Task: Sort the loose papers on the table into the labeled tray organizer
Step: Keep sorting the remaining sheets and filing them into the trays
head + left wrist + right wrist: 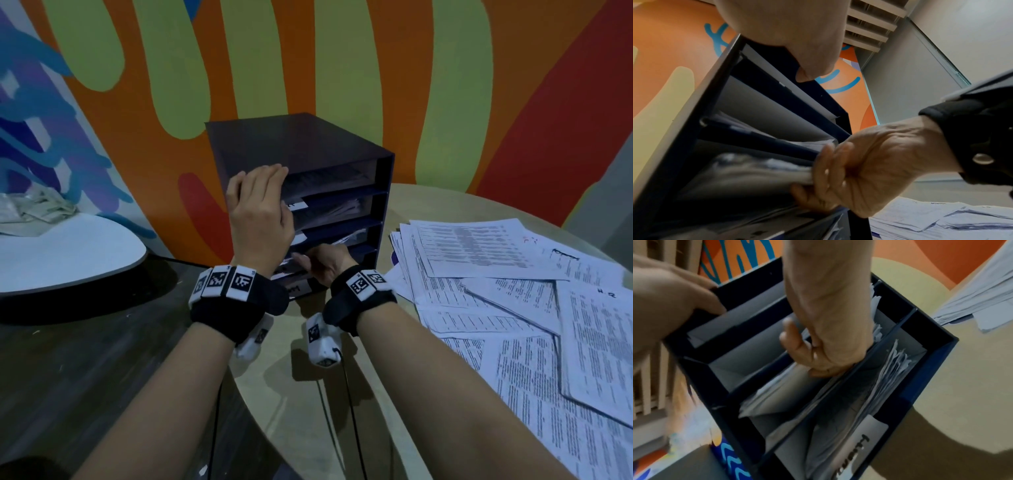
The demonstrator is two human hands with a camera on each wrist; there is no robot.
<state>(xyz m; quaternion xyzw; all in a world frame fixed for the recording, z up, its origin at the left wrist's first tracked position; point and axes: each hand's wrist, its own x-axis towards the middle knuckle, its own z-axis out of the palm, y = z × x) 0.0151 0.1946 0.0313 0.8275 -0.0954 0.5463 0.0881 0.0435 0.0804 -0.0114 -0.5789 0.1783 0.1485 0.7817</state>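
Observation:
The dark blue tray organizer [308,144] stands on the round beige table [342,404] with several shelves facing me, each holding sheets. My left hand [259,205] grips its top front left corner, fingers over the top edge and thumb on the side; the left wrist view shows the left hand [805,53] there too. My right hand [320,263] reaches into a lower shelf. There the right hand [838,175] pinches the front edge of a sheaf of papers [756,172], thumb underneath. The right hand [813,356] has its fingertips hidden inside the shelf. Loose papers [513,301] lie spread to the right.
White labels [297,205] sit on the shelf fronts; a bottom label [865,439] is partly readable. A white round surface [68,257] with crumpled material [37,209] lies at the left. A painted wall stands close behind the organizer. Black cables [346,394] hang from my wrists.

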